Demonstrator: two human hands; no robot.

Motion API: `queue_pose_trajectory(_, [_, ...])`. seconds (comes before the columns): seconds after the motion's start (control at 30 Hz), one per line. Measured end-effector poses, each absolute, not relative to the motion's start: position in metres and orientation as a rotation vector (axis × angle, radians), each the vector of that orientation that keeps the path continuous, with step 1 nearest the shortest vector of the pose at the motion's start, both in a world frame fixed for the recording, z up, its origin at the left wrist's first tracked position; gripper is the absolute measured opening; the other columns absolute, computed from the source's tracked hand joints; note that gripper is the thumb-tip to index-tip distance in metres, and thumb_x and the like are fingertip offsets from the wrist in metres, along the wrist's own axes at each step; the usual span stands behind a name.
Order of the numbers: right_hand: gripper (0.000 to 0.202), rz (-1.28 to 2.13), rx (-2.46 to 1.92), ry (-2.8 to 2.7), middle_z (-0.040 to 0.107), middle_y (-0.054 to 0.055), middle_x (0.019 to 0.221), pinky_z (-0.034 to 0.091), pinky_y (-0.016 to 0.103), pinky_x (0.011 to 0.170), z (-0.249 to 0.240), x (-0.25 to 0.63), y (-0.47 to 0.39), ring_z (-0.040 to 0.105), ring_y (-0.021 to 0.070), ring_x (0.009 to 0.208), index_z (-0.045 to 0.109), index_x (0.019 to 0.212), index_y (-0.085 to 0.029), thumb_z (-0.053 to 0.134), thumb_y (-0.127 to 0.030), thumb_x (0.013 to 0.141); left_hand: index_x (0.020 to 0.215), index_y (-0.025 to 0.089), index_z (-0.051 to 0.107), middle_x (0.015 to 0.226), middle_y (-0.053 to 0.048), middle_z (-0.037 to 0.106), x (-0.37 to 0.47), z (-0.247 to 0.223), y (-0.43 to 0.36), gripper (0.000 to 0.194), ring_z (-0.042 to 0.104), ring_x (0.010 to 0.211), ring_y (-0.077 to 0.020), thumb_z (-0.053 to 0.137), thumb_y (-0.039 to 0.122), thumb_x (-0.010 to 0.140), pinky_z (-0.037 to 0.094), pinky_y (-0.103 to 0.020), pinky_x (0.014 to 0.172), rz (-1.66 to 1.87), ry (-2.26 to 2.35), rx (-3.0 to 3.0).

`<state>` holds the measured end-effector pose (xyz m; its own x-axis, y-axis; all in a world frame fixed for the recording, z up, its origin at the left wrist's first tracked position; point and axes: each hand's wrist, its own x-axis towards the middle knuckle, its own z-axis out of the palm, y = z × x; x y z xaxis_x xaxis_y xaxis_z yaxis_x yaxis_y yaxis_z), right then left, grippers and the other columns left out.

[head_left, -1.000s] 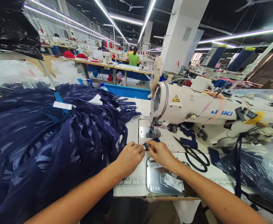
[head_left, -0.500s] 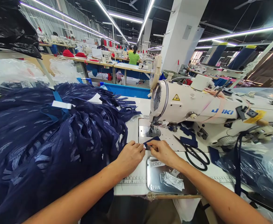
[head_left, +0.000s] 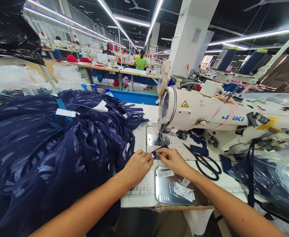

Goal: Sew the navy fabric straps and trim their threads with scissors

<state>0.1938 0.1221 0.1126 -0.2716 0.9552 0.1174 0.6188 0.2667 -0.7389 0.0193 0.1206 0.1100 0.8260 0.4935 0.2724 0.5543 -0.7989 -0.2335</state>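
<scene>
Head camera, far left: a black plastic bag (head_left: pixel 12 36) hung at the upper edge, with crumpled clear plastic (head_left: pixel 13 77) below it. Under these, a big heap of navy garments (head_left: pixel 31 138) with pale patterning covered the left side of the table, crossed by a teal strip (head_left: pixel 62 103) with a white tag (head_left: pixel 65 112) lying against it. A white slip (head_left: pixel 101 106) lay farther along the heap.

Next came the left hand (head_left: pixel 139 164), back upward and fingers curled close together, the tips at the near left edge of a small navy piece (head_left: pixel 161 149); whether they gripped it could not be told. Well behind, a person in a green top (head_left: pixel 141 62) sat among other machines. The navy piece lay between the two hands, just in front of the needle plate (head_left: pixel 154 139).

From the right, the right hand (head_left: pixel 172 161) met it, thumb and forefinger pinching a small greyish item (head_left: pixel 157 155), too small to name. Below that wrist, a metal plate (head_left: pixel 161 189) bore printed white labels (head_left: pixel 182 191), several overlapping. The white sewing machine (head_left: pixel 191 108) stretched away to the right. Beneath its arm, black-handled scissors (head_left: pixel 207 168) rested partly open beside navy scraps (head_left: pixel 200 149). Farthest right, clear bagging (head_left: pixel 268 177) covered dark cloth.
</scene>
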Motion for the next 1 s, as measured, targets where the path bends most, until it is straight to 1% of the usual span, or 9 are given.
queue_pose_trajectory(0.17, [0.029, 0.661, -1.415, -2.106, 0.034, -0.008, 0.045, 0.03, 0.02, 0.048, 0.12, 0.191, 0.118, 0.028, 0.0077, 0.043, 0.065, 0.093, -0.011, 0.043, -0.011, 0.074, 0.089, 0.009, 0.056, 0.095, -0.011, 0.063, 0.02, 0.11, 0.12, 0.014, 0.059, 0.085, -0.0193, 0.046, 0.005, 0.08, 0.041, -0.031, 0.065, -0.269, -0.824, -2.718])
queue_pose_trajectory(0.27, [0.03, 0.614, -1.4, -2.181, 0.034, -0.008, 0.045, 0.03, 0.02, 0.049, 0.123, 0.191, 0.116, 0.028, 0.0075, 0.042, 0.065, 0.092, -0.012, 0.043, -0.008, 0.073, 0.089, 0.009, 0.057, 0.096, -0.011, 0.063, 0.021, 0.111, 0.12, 0.014, 0.059, 0.085, -0.0198, 0.047, 0.004, 0.079, 0.042, -0.031, 0.065, -0.259, -0.83, -2.729])
queue_pose_trajectory(0.4, [0.028, 0.698, -1.387, -2.128, 0.032, -0.008, 0.044, 0.03, 0.02, 0.048, 0.119, 0.195, 0.117, 0.028, 0.0073, 0.043, 0.066, 0.087, -0.011, 0.043, -0.009, 0.072, 0.089, 0.008, 0.058, 0.097, -0.012, 0.063, 0.02, 0.112, 0.12, 0.015, 0.06, 0.086, -0.0207, 0.049, 0.004, 0.078, 0.042, -0.032, 0.065, -0.255, -0.823, -2.734])
queue_pose_trajectory(0.5, [0.027, 0.783, -1.401, -1.964, 0.031, -0.009, 0.045, 0.033, 0.02, 0.049, 0.114, 0.196, 0.121, 0.028, 0.0072, 0.043, 0.065, 0.09, -0.011, 0.044, -0.013, 0.074, 0.091, 0.008, 0.057, 0.097, -0.012, 0.063, 0.02, 0.112, 0.12, 0.015, 0.06, 0.086, -0.0206, 0.048, 0.004, 0.079, 0.043, -0.032, 0.066, -0.27, -0.817, -2.731])
queue_pose_trajectory(0.57, [0.027, 0.8, -1.416, -1.916, 0.032, -0.009, 0.046, 0.035, 0.02, 0.051, 0.113, 0.195, 0.124, 0.03, 0.0074, 0.044, 0.064, 0.092, -0.01, 0.044, -0.014, 0.074, 0.091, 0.008, 0.057, 0.096, -0.012, 0.063, 0.02, 0.111, 0.12, 0.016, 0.06, 0.085, -0.0204, 0.047, 0.004, 0.079, 0.043, -0.031, 0.066, -0.277, -0.813, -2.727])
queue_pose_trajectory(0.73, [0.028, 0.796, -1.441, -1.916, 0.033, -0.009, 0.044, 0.037, 0.021, 0.053, 0.118, 0.186, 0.134, 0.032, 0.0079, 0.044, 0.064, 0.092, -0.01, 0.044, -0.01, 0.073, 0.089, 0.008, 0.057, 0.094, -0.012, 0.063, 0.02, 0.11, 0.121, 0.014, 0.059, 0.084, -0.02, 0.046, 0.004, 0.08, 0.042, -0.031, 0.066, -0.303, -0.804, -2.713])
queue_pose_trajectory(1.0, [0.029, 0.804, -1.488, -1.944, 0.033, -0.009, 0.043, 0.035, 0.022, 0.054, 0.122, 0.179, 0.139, 0.033, 0.0075, 0.044, 0.066, 0.09, -0.009, 0.045, -0.005, 0.07, 0.088, 0.011, 0.056, 0.09, -0.01, 0.063, 0.019, 0.107, 0.122, 0.015, 0.058, 0.085, -0.0183, 0.044, 0.004, 0.081, 0.041, -0.03, 0.068, -0.353, -0.812, -2.732])
